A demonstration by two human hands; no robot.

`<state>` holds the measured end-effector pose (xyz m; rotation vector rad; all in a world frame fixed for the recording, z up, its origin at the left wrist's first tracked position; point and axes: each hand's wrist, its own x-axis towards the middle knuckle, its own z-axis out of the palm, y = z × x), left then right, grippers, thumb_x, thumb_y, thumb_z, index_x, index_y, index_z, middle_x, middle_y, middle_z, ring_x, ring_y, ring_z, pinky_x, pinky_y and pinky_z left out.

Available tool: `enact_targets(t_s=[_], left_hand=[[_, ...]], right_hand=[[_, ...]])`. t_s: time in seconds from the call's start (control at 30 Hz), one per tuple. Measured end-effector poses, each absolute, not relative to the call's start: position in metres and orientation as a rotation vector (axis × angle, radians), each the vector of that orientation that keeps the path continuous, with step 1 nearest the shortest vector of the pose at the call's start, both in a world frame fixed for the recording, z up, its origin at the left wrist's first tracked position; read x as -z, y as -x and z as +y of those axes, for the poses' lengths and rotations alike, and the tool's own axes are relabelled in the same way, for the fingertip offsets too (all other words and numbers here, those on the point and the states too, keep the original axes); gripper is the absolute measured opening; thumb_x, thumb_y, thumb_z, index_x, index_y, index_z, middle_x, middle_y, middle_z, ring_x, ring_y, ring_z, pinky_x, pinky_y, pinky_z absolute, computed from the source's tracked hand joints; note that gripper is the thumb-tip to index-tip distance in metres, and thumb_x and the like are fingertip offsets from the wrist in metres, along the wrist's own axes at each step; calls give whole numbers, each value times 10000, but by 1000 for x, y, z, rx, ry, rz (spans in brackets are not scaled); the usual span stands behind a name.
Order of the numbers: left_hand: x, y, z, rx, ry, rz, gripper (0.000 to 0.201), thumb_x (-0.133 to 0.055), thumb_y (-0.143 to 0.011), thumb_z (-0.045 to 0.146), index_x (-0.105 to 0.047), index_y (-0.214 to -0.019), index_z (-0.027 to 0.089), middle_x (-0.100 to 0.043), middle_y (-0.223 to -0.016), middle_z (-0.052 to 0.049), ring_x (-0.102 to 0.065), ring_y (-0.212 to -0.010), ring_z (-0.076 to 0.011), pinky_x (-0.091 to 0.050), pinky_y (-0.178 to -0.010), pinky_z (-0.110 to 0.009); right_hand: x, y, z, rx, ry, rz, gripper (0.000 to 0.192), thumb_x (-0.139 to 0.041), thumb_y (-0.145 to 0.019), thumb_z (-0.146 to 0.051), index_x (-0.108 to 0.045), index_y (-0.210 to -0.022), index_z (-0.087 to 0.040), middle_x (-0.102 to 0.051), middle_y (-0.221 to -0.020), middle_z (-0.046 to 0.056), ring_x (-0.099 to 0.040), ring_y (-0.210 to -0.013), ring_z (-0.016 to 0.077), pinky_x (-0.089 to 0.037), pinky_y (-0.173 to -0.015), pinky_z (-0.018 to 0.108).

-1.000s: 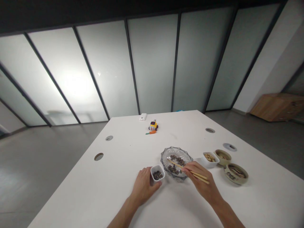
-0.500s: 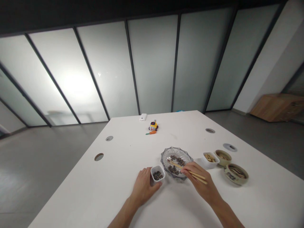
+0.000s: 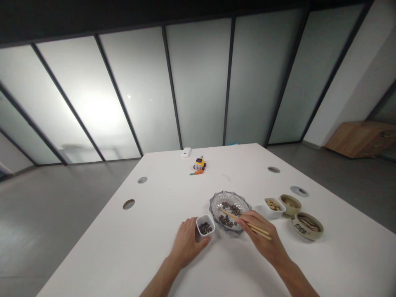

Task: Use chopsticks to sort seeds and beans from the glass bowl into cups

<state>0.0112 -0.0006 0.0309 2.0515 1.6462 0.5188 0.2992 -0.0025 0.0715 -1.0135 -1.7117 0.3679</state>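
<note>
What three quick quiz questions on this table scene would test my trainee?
1. True or false: the right hand holds the chopsticks with their tips over the glass dish.
2. Which container does the left hand touch? A) the small white cup B) the brown bowl C) the glass dish
3. Fill in: the yellow toy stands at the table's ___ end, away from the person.

Key: 1 true; 2 A; 3 far.
</note>
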Motion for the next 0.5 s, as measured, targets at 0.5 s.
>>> enact_targets(t_s=[0.5], left_hand=[[-34,-12,-1,-501,-2044,1660,307,-790,-932,376,-688,-1185,236,-779,-1245,-77,-677,-1186,-314,-454,-1044,-390]], right_hand=[[-72,-308,-1,-357,1120,-1491,536,-648,-1100,-655,-833,-788,-261,-806,-820,78,-762,-757,237,-646,-694,336]])
